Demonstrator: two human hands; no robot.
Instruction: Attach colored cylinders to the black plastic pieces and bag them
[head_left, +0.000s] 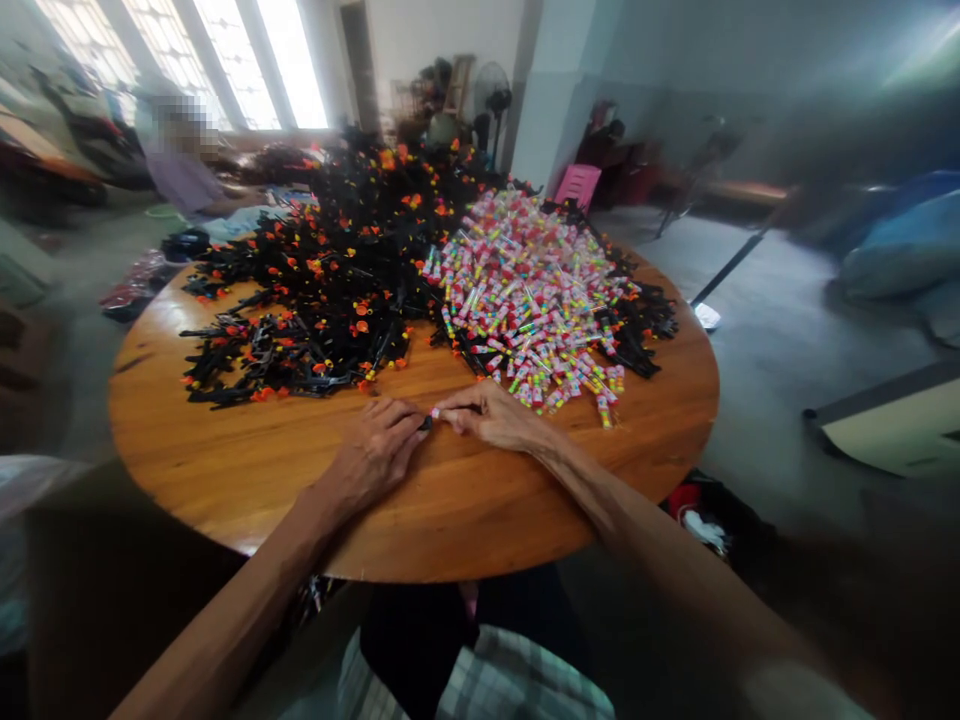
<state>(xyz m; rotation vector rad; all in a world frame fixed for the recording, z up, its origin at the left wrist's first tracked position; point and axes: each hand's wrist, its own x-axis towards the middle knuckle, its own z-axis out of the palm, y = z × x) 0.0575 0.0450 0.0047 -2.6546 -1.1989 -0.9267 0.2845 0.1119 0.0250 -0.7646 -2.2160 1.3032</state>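
Note:
Over the near part of the round wooden table, my left hand (pixel 382 437) is closed around a small black piece (pixel 426 423), most of it hidden by the fingers. It looks like the black toy guns in the pile. My right hand (pixel 491 415) pinches a small pink-and-white tube (pixel 435 412), its end meeting or nearly meeting the black piece. Just beyond the right hand lies a heap of small candy-coloured tubes (pixel 525 300) in pink, white, yellow and green. Ahead of the left hand spreads a large pile of black toy guns (pixel 322 290) with orange and yellow parts.
The wooden table (pixel 450 520) has bare wood along its near edge. Another person (pixel 180 170) sits beyond it at the left. A pink plastic stool (pixel 577 185) and a standing fan (pixel 495 95) are at the back. Dark bags (pixel 720 515) lie on the floor at right.

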